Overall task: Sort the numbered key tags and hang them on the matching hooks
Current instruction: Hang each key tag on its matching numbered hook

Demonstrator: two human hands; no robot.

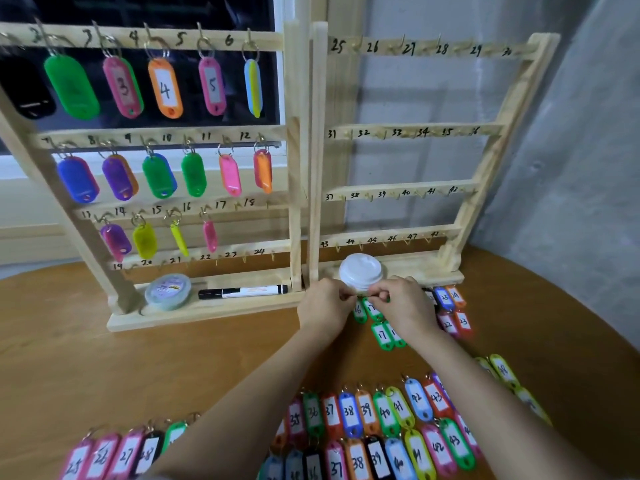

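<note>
Green tag (372,308), number seemingly 17, lies near table (173,358) far edge, just before right rack (485,161) base and white lid (360,271). Long axis runs from ring toward us. We pinch ring end with left hand (325,306) and right hand (403,306), fingertips together. Hook 17 (237,204) hangs bare on left rack (294,168), up-left of hands, so left hand is nearer. Grey wall (571,168) at right.

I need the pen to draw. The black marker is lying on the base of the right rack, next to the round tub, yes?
No. The head view shows the black marker lying on the base of the left rack, next to the round tub.
</note>
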